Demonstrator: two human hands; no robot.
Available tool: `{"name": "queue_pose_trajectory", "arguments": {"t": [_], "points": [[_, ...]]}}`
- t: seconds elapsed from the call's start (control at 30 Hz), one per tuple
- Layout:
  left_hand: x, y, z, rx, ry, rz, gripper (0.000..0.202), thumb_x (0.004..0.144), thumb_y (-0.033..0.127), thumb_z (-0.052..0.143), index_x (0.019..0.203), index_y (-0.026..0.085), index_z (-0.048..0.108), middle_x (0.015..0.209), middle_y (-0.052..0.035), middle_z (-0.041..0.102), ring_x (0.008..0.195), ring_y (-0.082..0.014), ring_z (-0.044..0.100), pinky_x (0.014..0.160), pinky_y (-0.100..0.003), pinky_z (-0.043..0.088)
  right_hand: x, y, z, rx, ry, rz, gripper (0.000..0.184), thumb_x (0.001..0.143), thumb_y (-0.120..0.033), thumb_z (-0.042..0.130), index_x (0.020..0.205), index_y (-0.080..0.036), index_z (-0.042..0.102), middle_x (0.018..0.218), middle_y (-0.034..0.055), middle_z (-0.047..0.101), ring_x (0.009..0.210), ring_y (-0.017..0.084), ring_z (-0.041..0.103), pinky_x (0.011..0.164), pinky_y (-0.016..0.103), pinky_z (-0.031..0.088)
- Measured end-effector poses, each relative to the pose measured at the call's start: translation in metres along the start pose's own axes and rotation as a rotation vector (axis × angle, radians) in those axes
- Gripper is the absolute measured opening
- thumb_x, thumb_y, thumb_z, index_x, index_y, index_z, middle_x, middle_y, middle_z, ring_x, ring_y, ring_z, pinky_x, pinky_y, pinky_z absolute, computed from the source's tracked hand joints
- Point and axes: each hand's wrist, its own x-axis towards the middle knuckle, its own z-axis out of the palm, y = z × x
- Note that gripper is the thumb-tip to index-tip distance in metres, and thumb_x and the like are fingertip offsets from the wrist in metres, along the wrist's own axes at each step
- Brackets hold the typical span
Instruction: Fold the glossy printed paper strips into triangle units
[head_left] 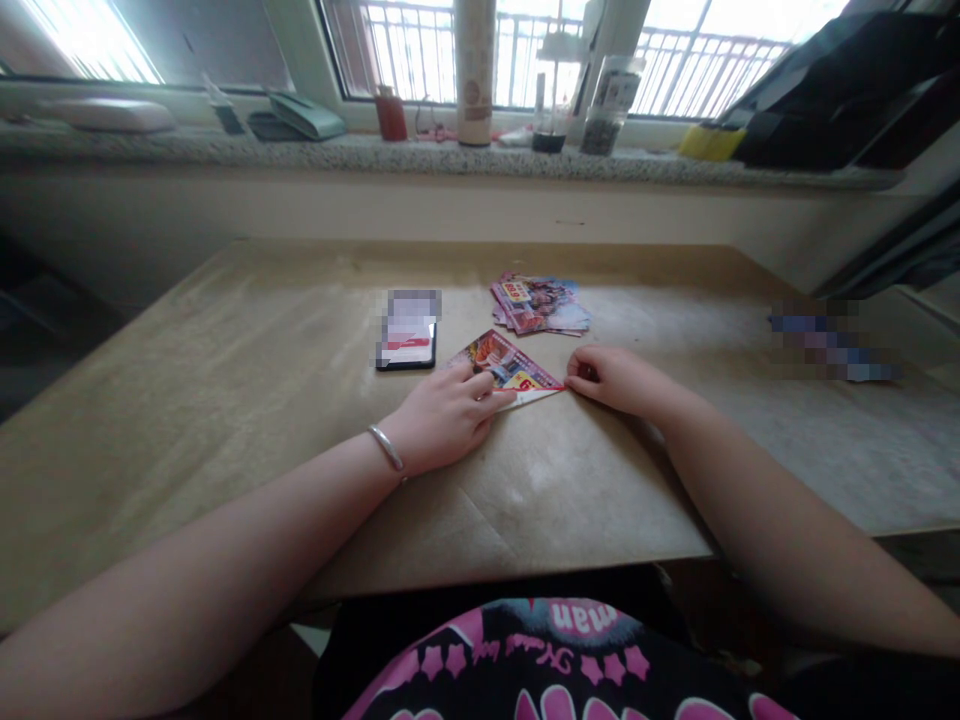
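A colourful printed paper (495, 352), folded to a triangle with a thin white strip along its near edge, lies on the table. My left hand (454, 415) rests on its left part with the fingers stretched out, pressing it down and hiding that corner. At the triangle's right tip, my right hand (611, 380) pinches the paper corner between thumb and fingers. Just behind the folded paper is a loose pile of similar printed papers (544, 303). Left of it lies a phone (409, 340) with its screen lit and partly blurred.
The table (247, 400) has a pale yellowish top. Far right on it is a blurred, colourful flat item (832, 345). Behind the table, a granite windowsill (420, 158) carries a red jar (391, 115), a tall cylinder (474, 75), a clear container (609, 105) and a black bag (825, 95).
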Motion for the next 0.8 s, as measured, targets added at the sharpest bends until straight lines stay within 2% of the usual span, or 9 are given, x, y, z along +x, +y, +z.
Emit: {"name": "queue_pose_trajectory", "arguments": {"t": [0.17, 0.27, 0.4, 0.53, 0.63, 0.7, 0.8], "points": [[0.0, 0.0, 0.0, -0.002, 0.012, -0.001, 0.035, 0.096, 0.026, 0.043, 0.126, 0.022, 0.06, 0.101, -0.0086, 0.062, 0.093, -0.0222, 0.052, 0.089, -0.037, 0.045, -0.002, 0.001, 0.0, 0.106, 0.066, -0.016, 0.012, 0.083, -0.025, 0.055, 0.084, -0.019, 0.065, 0.077, 0.0031, 0.065, 0.066, 0.014, 0.057, 0.061, 0.025, 0.042], [-0.001, 0.0, 0.001, -0.004, 0.021, -0.001, 0.035, 0.095, 0.026, 0.044, 0.127, 0.022, 0.059, 0.103, -0.0085, 0.062, 0.096, -0.0224, 0.052, 0.091, -0.037, 0.044, -0.002, -0.005, 0.003, 0.189, 0.111, -0.177, 0.013, 0.083, -0.028, 0.059, 0.084, -0.018, 0.068, 0.082, 0.0049, 0.064, 0.068, 0.014, 0.056, 0.063, 0.026, 0.045], [-0.001, 0.0, 0.001, 0.003, 0.032, -0.001, 0.036, 0.095, 0.025, 0.045, 0.128, 0.023, 0.059, 0.105, -0.0083, 0.062, 0.096, -0.0225, 0.052, 0.091, -0.038, 0.044, -0.002, -0.016, 0.005, 0.183, 0.111, -0.411, 0.014, 0.085, -0.021, 0.057, 0.089, -0.019, 0.071, 0.088, 0.0064, 0.067, 0.085, 0.017, 0.06, 0.079, 0.029, 0.047], [-0.001, 0.0, 0.0, -0.005, 0.004, -0.01, 0.036, 0.094, 0.026, 0.046, 0.127, 0.021, 0.059, 0.104, -0.0082, 0.063, 0.094, -0.023, 0.053, 0.089, -0.038, 0.046, -0.003, -0.026, 0.002, 0.03, 0.098, -0.413, 0.018, 0.086, -0.017, 0.055, 0.09, -0.021, 0.072, 0.09, 0.0057, 0.069, 0.088, 0.018, 0.061, 0.081, 0.029, 0.046], [-0.001, 0.0, -0.001, -0.022, -0.008, -0.025, 0.034, 0.094, 0.026, 0.046, 0.123, 0.02, 0.061, 0.103, -0.0084, 0.063, 0.095, -0.0236, 0.054, 0.088, -0.038, 0.047, -0.006, -0.031, -0.002, -0.1, 0.077, -0.375, 0.02, 0.088, -0.019, 0.053, 0.091, -0.022, 0.073, 0.086, 0.0049, 0.068, 0.083, 0.018, 0.06, 0.076, 0.028, 0.044], [-0.001, -0.001, -0.002, -0.027, -0.009, -0.03, 0.033, 0.094, 0.026, 0.046, 0.122, 0.02, 0.062, 0.102, -0.0082, 0.064, 0.095, -0.0236, 0.055, 0.088, -0.038, 0.047, -0.008, -0.033, -0.002, -0.152, 0.07, -0.359, 0.02, 0.089, -0.02, 0.052, 0.093, -0.022, 0.072, 0.085, 0.0048, 0.067, 0.08, 0.018, 0.06, 0.072, 0.028, 0.043], [-0.002, -0.001, -0.002, -0.024, -0.007, -0.028, 0.033, 0.094, 0.026, 0.046, 0.122, 0.021, 0.062, 0.1, -0.0079, 0.064, 0.094, -0.0235, 0.055, 0.087, -0.038, 0.048, -0.01, -0.036, 0.001, -0.171, 0.09, -0.398, 0.025, 0.089, -0.016, 0.05, 0.1, -0.022, 0.071, 0.091, 0.0059, 0.068, 0.086, 0.019, 0.06, 0.076, 0.029, 0.044]]}}
